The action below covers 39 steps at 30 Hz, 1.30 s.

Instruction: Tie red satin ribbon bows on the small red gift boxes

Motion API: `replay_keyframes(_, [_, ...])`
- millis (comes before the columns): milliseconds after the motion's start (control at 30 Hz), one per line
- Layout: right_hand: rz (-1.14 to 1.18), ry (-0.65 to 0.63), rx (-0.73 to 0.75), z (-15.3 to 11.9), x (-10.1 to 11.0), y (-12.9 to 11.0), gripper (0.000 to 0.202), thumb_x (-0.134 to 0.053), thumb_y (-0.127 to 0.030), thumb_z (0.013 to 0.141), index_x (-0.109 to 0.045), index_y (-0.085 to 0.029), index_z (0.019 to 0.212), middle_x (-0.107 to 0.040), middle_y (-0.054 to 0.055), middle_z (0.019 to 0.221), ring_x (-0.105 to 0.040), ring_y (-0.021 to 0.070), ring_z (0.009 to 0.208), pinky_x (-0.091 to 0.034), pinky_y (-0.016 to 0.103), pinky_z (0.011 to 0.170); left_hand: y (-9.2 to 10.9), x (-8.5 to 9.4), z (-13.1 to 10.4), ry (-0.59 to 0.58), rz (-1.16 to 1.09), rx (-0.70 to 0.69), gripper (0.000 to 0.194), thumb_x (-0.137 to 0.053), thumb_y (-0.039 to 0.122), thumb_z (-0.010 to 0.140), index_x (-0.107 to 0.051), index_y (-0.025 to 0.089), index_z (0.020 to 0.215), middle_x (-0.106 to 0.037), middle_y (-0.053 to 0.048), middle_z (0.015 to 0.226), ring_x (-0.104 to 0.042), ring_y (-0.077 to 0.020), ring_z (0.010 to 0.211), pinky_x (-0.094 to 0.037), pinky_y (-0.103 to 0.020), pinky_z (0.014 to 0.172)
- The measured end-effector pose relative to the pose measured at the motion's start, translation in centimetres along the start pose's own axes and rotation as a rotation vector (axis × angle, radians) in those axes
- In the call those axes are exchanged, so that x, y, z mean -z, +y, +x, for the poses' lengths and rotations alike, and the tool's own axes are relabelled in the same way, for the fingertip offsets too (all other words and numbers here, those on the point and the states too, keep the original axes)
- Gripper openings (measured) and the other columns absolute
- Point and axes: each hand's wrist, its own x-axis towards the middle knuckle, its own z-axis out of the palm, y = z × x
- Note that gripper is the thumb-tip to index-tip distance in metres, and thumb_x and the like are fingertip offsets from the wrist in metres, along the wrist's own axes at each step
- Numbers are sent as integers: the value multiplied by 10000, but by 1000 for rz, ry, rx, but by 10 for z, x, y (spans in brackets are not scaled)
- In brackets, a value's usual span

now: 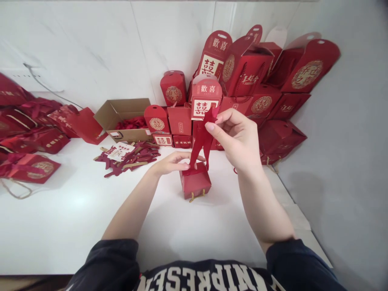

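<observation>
A small red gift box with gold cord loops at its front stands on the white table before me. From its top rises a dark red ribbon, stretched upward in a doubled length with loose tails. My right hand pinches the ribbon's upper end between thumb and fingers, well above the box. Low at the box top, my left hand has its thumb and fingers closed around the ribbon's base; some of its fingertips are hidden behind the ribbon.
Behind stand stacked red gift boxes against the wall. A cardboard carton holds red ribbon pieces. In front of it lies a pile of dark red ribbons with a white card. Finished-looking red boxes with bows sit at the left.
</observation>
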Motion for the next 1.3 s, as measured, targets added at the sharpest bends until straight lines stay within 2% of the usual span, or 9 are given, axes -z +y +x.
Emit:
replay_keyframes(100, [11,4,-16,0,1,4,251,-728,-400,748,-550,-222,738,-533,-31,686,-534,112,635,-461,261,601,-3,-5,4,-56,99,-21,251,-615,373,826,-767,199,926,-659,-148,1196,-559,-299,1179,-404,-432,1010])
replay_keyframes(300, [35,-12,-56,-1,6,7,262,-733,-407,737,-548,-223,745,-551,-28,709,-538,113,642,-473,260,610,-1,-12,15,-14,118,-107,236,-651,399,795,-782,236,904,-640,-141,1233,-514,-314,1241,-345,-450,1072])
replay_keyframes(433, [51,9,-48,-2,9,9,242,-726,-392,749,-549,-227,745,-558,-27,722,-544,112,642,-479,260,617,-7,-13,20,-140,43,-75,405,-539,524,837,-775,215,948,-644,-155,1215,-548,-334,1192,-356,-467,1058])
replay_keyframes(500, [32,41,-37,-2,11,9,238,-721,-396,753,-549,-232,747,-567,-25,728,-556,118,656,-488,269,635,-16,-14,21,-160,25,-40,397,-592,532,798,-775,209,940,-648,-153,1200,-567,-332,1158,-384,-454,1037])
replay_keyframes(633, [8,65,-16,-3,13,10,238,-723,-407,748,-555,-238,755,-596,-18,752,-576,131,688,-495,280,654,-35,-21,17,-84,-10,-7,308,-779,449,646,-784,186,806,-666,-153,1145,-593,-317,1103,-437,-429,986])
replay_keyframes(767, [16,78,-9,-4,14,10,227,-728,-387,748,-557,-237,749,-583,-27,728,-571,122,665,-483,270,636,-35,-29,11,-19,36,-5,219,-798,330,654,-761,169,798,-708,-151,1049,-601,-287,1098,-417,-432,1017])
replay_keyframes(900, [3,116,8,-2,17,11,226,-725,-384,752,-556,-234,746,-569,-32,702,-561,114,634,-472,262,605,-27,-36,8,59,-101,60,476,-815,275,636,-636,141,1057,-710,-152,1025,-666,-264,988,-486,-433,929])
replay_keyframes(1000, [-23,147,8,1,22,14,256,-727,-411,745,-547,-229,740,-567,-28,692,-562,115,622,-464,257,572,-28,-38,6,44,-216,104,629,-830,242,616,-535,144,1162,-717,-144,992,-685,-256,959,-513,-418,890])
replay_keyframes(1300, [-6,285,-49,-7,35,24,257,-762,-377,707,-566,-211,714,-536,-52,620,-503,79,502,-444,230,498,-36,-36,3,13,-242,283,432,-792,309,676,-592,119,1009,-741,-137,901,-715,-245,862,-555,-343,766])
